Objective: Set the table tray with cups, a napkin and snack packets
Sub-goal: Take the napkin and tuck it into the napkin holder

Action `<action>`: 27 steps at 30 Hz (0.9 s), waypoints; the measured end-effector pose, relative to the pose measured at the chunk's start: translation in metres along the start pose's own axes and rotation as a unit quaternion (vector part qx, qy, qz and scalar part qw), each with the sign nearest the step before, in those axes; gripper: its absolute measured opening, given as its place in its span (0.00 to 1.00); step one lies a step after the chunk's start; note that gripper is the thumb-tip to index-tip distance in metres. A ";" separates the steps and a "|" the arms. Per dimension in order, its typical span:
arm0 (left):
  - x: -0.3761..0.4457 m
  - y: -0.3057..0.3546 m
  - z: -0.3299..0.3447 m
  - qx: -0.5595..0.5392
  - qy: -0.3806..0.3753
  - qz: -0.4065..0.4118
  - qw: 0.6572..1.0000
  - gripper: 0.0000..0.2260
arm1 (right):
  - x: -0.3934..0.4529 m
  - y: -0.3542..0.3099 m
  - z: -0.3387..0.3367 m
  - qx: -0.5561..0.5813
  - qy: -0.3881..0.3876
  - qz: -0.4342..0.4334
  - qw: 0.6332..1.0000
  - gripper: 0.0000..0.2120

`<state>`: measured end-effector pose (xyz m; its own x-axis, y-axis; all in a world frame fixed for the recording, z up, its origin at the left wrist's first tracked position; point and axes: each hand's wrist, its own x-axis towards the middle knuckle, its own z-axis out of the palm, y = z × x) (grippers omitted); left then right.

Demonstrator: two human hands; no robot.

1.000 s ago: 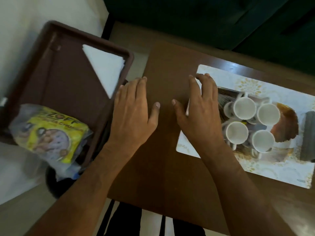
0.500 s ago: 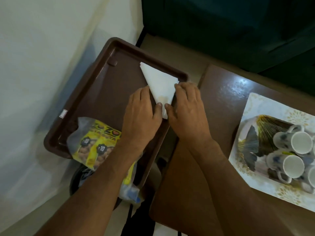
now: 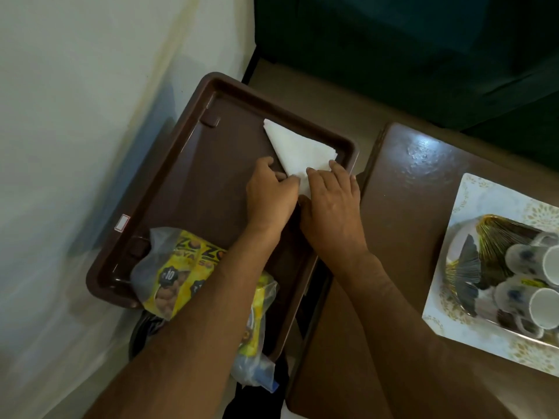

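Both hands are down in the brown tray (image 3: 193, 164), working at the white napkin (image 3: 298, 151) that lies folded in a triangle against the tray's far right corner. The left hand (image 3: 269, 196) has its fingers curled, pinching the napkin's left edge near its lower point. The right hand (image 3: 331, 204) lies just beside it, fingers bent over the napkin's lower right part, pressing and gripping the paper there; the thumbs of the two hands are almost touching. So each grip is narrow and closed on the napkin, not spread wide.

At the tray's near left corner, a clear bag of yellow snack packets (image 3: 181, 273) sits partly under the left forearm, spilling over the tray's near rim. A small white sticker (image 3: 122, 222) shows on the tray's left rim.

To the right of the tray stands the dark brown bench (image 3: 405, 213), its top glossy. On the bench, well apart from the tray, rests a white patterned platter (image 3: 472, 201) carrying a group of white cups (image 3: 532, 279) with a dark fan-shaped design beneath them. The cups lie at the frame's edge, so I cannot tell how many there are.
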<state>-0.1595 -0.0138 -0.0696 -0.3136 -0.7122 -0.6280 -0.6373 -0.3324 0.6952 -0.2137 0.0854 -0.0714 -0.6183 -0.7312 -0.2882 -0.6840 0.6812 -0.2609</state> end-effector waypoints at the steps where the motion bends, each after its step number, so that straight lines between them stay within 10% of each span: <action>1: 0.002 0.002 0.002 -0.023 -0.004 -0.016 1.000 0.24 | 0.000 0.000 0.000 0.004 0.004 0.002 1.000 0.24; 8: -0.003 0.010 0.003 -0.046 -0.014 0.007 0.999 0.04 | -0.007 0.004 -0.010 0.093 0.082 0.012 0.992 0.21; 16: -0.040 -0.004 -0.034 -0.215 -0.133 0.027 0.967 0.12 | -0.006 0.011 -0.042 0.408 0.108 0.093 0.902 0.29; 27: -0.078 -0.007 0.022 -0.174 -0.087 0.023 0.981 0.10 | -0.049 0.062 -0.054 0.500 0.101 0.079 0.857 0.22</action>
<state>-0.1461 0.0574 -0.0333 -0.4709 -0.6256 -0.6219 -0.3504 -0.5143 0.7828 -0.2465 0.1619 -0.0241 -0.7962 -0.5496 -0.2529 0.0243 0.3887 -0.9211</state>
